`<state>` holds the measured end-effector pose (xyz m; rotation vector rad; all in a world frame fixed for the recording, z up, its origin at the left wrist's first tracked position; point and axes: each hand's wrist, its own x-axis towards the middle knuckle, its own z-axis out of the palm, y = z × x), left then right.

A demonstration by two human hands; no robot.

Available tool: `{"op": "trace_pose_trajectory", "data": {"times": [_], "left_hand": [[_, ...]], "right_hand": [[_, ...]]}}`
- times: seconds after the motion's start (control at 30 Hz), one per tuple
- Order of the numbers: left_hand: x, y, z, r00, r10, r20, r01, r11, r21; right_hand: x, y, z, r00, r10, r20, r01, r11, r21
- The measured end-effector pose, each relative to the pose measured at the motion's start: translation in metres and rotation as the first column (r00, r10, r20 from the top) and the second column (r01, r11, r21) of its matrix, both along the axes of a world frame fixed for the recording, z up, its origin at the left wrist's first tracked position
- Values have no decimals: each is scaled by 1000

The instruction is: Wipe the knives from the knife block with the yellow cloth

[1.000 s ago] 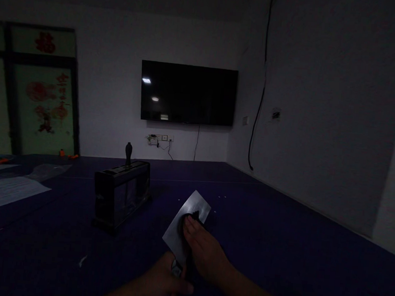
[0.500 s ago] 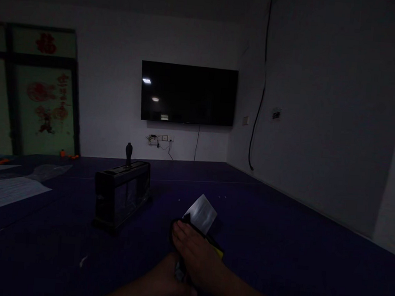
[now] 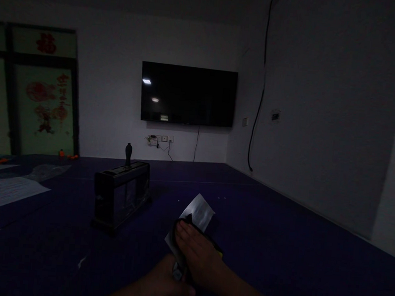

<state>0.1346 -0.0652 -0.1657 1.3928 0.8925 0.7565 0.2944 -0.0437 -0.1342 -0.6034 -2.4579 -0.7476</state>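
Note:
My left hand [image 3: 162, 282] is closed around the handle of a cleaver with a broad, shiny rectangular blade [image 3: 202, 214]. The blade points forward and slightly right above the blue tabletop. My right hand [image 3: 199, 255] presses a dark cloth [image 3: 177, 232] with a yellow edge against the blade, its fingers close together. Cloth and hand cover the middle of the blade. To the left stands a black knife block [image 3: 104, 200] with clear side panels, and one dark handle [image 3: 128, 154] sticks up from its top.
Papers [image 3: 9, 192] and a clear plastic bag [image 3: 47, 171] lie on the blue table [image 3: 278, 254] at the left. Small orange items [image 3: 67, 155] sit at the far edge. A television [image 3: 188, 95] hangs on the back wall, and a black cable [image 3: 261, 93] runs down near the corner.
The right hand and cloth have slid slightly right across the blade, baring a strip along its left side. The blade has shifted a little left. The knife block stays in place.

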Motion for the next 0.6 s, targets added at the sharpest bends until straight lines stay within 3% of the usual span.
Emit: {"op": "trace_pose_trajectory", "data": {"times": [0.3, 0.6], "left_hand": [[-2, 6, -2, 997, 75, 26, -75, 997, 6], [-3, 5, 1, 999, 38, -15, -39, 999, -13]], "right_hand": [[6, 17, -11, 995, -72, -75, 72, 997, -3], [5, 20, -16, 989, -97, -108, 99, 995, 18]]}}
